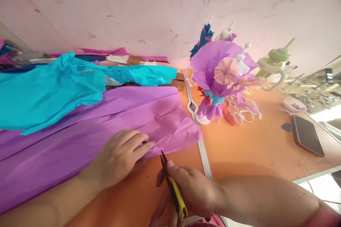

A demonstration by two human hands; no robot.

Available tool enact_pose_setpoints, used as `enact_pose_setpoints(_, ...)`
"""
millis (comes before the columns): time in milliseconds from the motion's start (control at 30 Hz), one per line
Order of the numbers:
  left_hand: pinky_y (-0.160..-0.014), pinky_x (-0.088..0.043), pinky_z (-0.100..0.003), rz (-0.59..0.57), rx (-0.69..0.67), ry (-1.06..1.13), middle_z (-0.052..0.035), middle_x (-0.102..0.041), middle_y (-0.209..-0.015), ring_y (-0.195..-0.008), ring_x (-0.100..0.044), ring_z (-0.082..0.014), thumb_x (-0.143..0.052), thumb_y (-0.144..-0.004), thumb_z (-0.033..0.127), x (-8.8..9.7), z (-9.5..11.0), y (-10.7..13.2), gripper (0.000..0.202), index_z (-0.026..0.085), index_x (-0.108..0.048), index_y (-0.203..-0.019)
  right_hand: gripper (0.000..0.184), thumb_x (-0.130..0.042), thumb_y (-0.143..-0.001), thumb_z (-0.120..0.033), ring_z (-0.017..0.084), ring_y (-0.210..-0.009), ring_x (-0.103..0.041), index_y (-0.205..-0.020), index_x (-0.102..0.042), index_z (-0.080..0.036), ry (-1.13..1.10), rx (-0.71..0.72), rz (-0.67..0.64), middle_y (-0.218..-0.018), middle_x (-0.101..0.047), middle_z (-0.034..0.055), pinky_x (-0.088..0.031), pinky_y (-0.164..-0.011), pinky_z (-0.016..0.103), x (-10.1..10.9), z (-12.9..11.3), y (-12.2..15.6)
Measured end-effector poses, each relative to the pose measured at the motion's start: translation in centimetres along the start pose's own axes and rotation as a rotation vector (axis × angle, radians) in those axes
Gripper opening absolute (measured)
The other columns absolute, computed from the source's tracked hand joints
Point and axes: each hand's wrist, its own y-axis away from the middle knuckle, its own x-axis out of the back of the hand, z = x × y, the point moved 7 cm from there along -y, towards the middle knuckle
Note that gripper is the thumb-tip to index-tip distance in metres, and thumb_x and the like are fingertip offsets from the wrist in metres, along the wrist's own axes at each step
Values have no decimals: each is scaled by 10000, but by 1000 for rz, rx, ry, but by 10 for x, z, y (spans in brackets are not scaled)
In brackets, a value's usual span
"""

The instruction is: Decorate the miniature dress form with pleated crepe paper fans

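Observation:
A large purple crepe paper sheet [106, 120] lies across the orange table [261, 142]. My left hand [119, 156] rests on the sheet's near edge, its fingers pinching the paper flat. My right hand [186, 188] is closed round small yellow-handled scissors [173, 188]. The dark blades point up toward the paper's edge, just right of my left fingertips. A turquoise crepe sheet [48, 92] overlaps the purple one at the far left.
A purple paper bouquet [223, 74] with paper flowers stands right of the sheet, with white ribbon curls [245, 113] at its foot. A dark phone [306, 134] lies at the right. A green-lidded cup [277, 64] stands behind, against the pink wall.

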Motion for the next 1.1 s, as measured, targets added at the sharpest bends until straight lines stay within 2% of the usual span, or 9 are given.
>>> enact_pose_setpoints(67, -863, -446, -418, -24, -11, 38, -48, -711, -904, -859, -605, -213, -401, -968, 88, -2, 2, 2, 336, 238, -699, -1003, 501, -75, -1012, -593, 131, -358, -496, -1134, -374, -210, -111, -89, -80, -629, -647, 12, -473, -526, 289, -5, 6, -2)
enact_pose_setpoints(167, -920, -408, -450, -52, 29, 38, -9, -714, -827, -785, -612, -180, -434, -969, 86, -6, 0, 6, 324, 267, -681, -1079, 465, -32, -1024, -545, 138, -355, -528, -1178, -315, -209, -201, -103, -145, -707, -710, 62, -526, -565, 335, -8, 7, -4)
enact_pose_setpoints(333, -912, -409, -430, 3, 48, -10, -10, -732, -937, -898, -610, -203, -593, -924, 147, 1, 0, 1, 191, 276, -701, -1014, 491, -25, -997, -622, 161, -421, -623, -1149, -287, -235, -269, -145, -342, -832, -747, 108, -562, -595, 372, -15, 11, -3)
enact_pose_setpoints(400, -872, -420, -409, 44, 26, 6, -15, -728, -950, -890, -587, -207, -608, -911, 146, 6, 2, -2, 174, 258, -700, -1007, 507, -87, -981, -671, 159, -455, -648, -1158, -295, -243, -293, -119, -399, -925, -753, 129, -552, -569, 328, -18, 10, -3)
enact_pose_setpoints(600, -818, -411, -398, 20, -100, 102, 15, -647, -729, -729, -542, -163, -552, -921, 102, 6, 9, 2, 250, 227, -681, -1095, 629, -231, -919, -766, 114, -385, -570, -1210, -333, -219, -220, -117, -251, -874, -753, 131, -392, -418, 177, -15, 16, -3)
enact_pose_setpoints(700, -797, -415, -388, 15, -111, 60, 21, -626, -699, -707, -547, -158, -535, -915, 78, 4, 8, 3, 310, 227, -669, -1152, 654, -349, -871, -804, 104, -433, -568, -1147, -425, -216, -127, -75, -113, -868, -750, 114, -378, -420, 172, -9, 16, 4)
enact_pose_setpoints(800, -785, -422, -379, 15, -97, 19, 32, -614, -675, -694, -552, -152, -579, -898, 86, 2, 6, 2, 252, 230, -683, -1076, 657, -419, -841, -813, 121, -540, -603, -1060, -513, -201, -49, -61, 12, -832, -743, 102, -388, -465, 178, -2, 16, 10)
enact_pose_setpoints(1000, -884, -461, -375, 15, -79, 38, 16, -723, -928, -856, -616, -169, -579, -896, 94, 6, 6, 0, 267, 269, -681, -1069, 713, -473, -760, -851, 124, -507, -567, -1042, -502, -197, -182, -100, -27, -688, -704, 61, -413, -502, 209, -10, 14, 7)
enact_pose_setpoints(1100, -857, -463, -367, 22, -123, 116, -2, -721, -899, -824, -601, -174, -566, -901, 84, 6, 9, -2, 207, 233, -673, -997, 761, -448, -747, -883, 139, -548, -589, -1046, -537, -188, -146, -79, 20, -676, -701, 64, -421, -521, 217, -7, 14, 9)
